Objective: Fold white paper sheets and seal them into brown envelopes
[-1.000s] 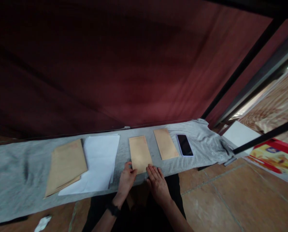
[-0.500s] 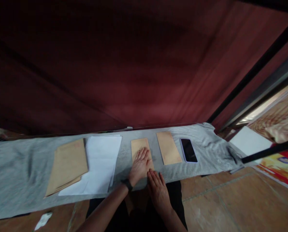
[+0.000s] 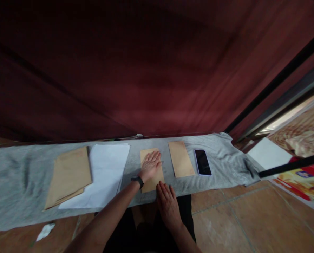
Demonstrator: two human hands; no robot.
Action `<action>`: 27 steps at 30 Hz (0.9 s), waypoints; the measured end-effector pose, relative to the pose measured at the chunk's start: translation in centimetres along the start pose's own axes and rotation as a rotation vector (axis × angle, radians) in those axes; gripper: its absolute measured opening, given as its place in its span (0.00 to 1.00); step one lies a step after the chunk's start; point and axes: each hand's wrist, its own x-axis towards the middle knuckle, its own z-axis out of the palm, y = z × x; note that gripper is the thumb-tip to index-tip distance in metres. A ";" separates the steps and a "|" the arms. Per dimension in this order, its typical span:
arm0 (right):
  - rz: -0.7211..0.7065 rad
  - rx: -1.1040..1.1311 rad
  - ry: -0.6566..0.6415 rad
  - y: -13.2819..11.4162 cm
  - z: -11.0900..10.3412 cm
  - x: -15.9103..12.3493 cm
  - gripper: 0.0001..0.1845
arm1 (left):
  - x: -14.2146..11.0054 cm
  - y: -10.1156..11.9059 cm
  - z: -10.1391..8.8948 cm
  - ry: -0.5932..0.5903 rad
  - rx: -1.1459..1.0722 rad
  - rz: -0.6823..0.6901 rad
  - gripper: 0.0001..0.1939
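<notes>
Left hand flat on brown envelope; right hand at near corner

Left grip lies flat, palm down; right grip palm down, nearer.

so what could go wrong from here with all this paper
The left hand lies flat on a small brown envelope, so pressing or rubbing might crease it or make it slide on the grey cloth. The left forearm passes close to the loose white sheets and could brush them askew.
</notes>
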 end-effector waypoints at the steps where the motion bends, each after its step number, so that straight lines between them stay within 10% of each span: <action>1: -0.001 0.007 -0.004 0.0 -0.1 0.0 0.29 | -0.9 0.3 -0.1 -0.004 -0.013 0.029 0.25; 14: -0.064 0.033 -0.061 0.8 -0.3 -0.3 0.31 | -13.7 3.1 -2.0 -0.061 0.014 0.207 0.30; 27: -0.015 -0.006 -0.079 1.5 -1.9 -0.8 0.29 | -17.7 3.0 -2.5 -0.068 0.026 0.131 0.33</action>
